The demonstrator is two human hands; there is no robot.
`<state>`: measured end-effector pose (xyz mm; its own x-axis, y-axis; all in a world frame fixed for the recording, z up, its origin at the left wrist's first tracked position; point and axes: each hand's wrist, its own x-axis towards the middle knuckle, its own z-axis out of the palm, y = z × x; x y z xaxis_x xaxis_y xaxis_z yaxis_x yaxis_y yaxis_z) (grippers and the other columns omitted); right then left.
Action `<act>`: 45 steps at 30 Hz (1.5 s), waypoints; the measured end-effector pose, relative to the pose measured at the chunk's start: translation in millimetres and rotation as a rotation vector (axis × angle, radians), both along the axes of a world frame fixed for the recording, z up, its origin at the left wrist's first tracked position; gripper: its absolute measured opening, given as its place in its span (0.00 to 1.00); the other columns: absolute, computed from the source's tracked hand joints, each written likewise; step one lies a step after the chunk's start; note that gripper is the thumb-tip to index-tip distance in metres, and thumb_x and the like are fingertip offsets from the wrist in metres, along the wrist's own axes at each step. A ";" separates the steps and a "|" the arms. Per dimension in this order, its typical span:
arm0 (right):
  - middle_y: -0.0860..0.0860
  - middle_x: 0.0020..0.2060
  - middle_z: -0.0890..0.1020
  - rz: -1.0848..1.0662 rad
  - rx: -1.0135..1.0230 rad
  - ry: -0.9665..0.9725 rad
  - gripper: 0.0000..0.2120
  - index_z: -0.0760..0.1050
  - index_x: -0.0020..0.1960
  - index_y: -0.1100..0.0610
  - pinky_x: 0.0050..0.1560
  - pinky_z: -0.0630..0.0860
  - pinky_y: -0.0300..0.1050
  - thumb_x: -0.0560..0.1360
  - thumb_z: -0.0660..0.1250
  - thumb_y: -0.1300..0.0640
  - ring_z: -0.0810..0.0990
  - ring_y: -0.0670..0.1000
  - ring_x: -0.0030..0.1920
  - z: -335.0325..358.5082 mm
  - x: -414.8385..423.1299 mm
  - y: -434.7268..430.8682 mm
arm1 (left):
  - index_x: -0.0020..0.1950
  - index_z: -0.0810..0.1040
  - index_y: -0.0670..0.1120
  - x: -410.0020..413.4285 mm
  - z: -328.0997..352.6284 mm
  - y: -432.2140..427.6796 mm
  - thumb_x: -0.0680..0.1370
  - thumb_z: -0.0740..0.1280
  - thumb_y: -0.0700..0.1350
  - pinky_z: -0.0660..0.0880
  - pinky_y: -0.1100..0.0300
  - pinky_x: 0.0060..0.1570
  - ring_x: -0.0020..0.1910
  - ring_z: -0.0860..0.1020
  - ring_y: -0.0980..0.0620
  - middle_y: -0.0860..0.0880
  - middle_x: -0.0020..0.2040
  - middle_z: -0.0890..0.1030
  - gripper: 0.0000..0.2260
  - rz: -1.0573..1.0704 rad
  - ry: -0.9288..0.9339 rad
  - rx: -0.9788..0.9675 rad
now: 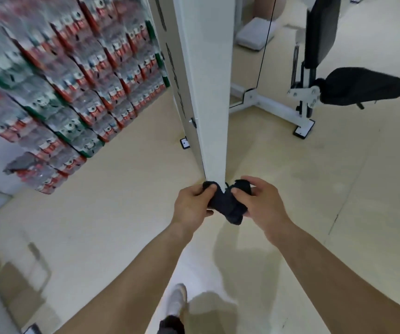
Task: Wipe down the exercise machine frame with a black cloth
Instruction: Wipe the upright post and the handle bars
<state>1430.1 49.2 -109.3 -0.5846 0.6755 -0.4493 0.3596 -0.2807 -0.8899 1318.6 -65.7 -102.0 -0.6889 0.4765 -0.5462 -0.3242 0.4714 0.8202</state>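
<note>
A small black cloth (227, 204) is bunched between both hands, just in front of a white upright post of the exercise machine frame (208, 97). My left hand (193, 206) grips the cloth's left end, with the thumb over it. My right hand (258, 200) grips its right end, fingers curled round the top. The cloth's upper edge seems to touch the post's near end, which the hands partly hide.
Stacked shrink-wrapped packs of bottles (56, 88) fill the left side. To the right stand the machine's white base bar (276, 108), a black cable (265, 42), a black seat pad (360, 85) and backrest. Another person's slippered foot (256, 32) is at the top. My own foot (177, 300) is below.
</note>
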 end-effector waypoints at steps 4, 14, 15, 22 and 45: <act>0.41 0.48 0.83 0.099 0.234 -0.003 0.08 0.81 0.54 0.44 0.52 0.81 0.47 0.75 0.73 0.50 0.81 0.42 0.50 84.0 7.5 49.7 | 0.48 0.83 0.47 -2.4 83.0 33.4 0.79 0.65 0.40 0.78 0.62 0.32 0.29 0.80 0.49 0.48 0.36 0.83 0.07 -0.027 0.048 0.064; 0.51 0.45 0.85 0.338 0.337 0.176 0.03 0.83 0.49 0.53 0.53 0.80 0.51 0.77 0.72 0.54 0.83 0.53 0.50 243.0 -31.5 168.4 | 0.50 0.83 0.41 -55.2 247.5 124.9 0.80 0.63 0.38 0.81 0.61 0.39 0.40 0.86 0.46 0.41 0.44 0.86 0.09 -0.045 0.134 0.248; 0.50 0.44 0.85 0.384 0.312 0.212 0.02 0.83 0.48 0.53 0.50 0.81 0.46 0.75 0.74 0.56 0.84 0.51 0.48 255.5 -32.1 178.7 | 0.52 0.83 0.42 -59.1 260.6 131.7 0.80 0.63 0.39 0.82 0.60 0.41 0.43 0.86 0.46 0.42 0.46 0.86 0.09 -0.046 0.132 0.271; 0.52 0.42 0.82 0.578 0.429 0.314 0.11 0.79 0.50 0.56 0.48 0.80 0.47 0.70 0.77 0.63 0.82 0.50 0.45 315.5 -47.7 267.4 | 0.63 0.79 0.47 -59.7 325.7 171.6 0.73 0.71 0.35 0.80 0.61 0.48 0.52 0.85 0.45 0.47 0.54 0.85 0.19 -0.203 0.295 0.400; 0.47 0.53 0.80 0.501 0.557 0.892 0.14 0.74 0.60 0.52 0.56 0.79 0.47 0.76 0.71 0.53 0.81 0.50 0.54 642.7 -257.2 319.8 | 0.58 0.71 0.49 -147.9 673.7 259.5 0.78 0.67 0.48 0.73 0.61 0.40 0.40 0.78 0.56 0.54 0.42 0.79 0.11 0.781 1.629 -0.116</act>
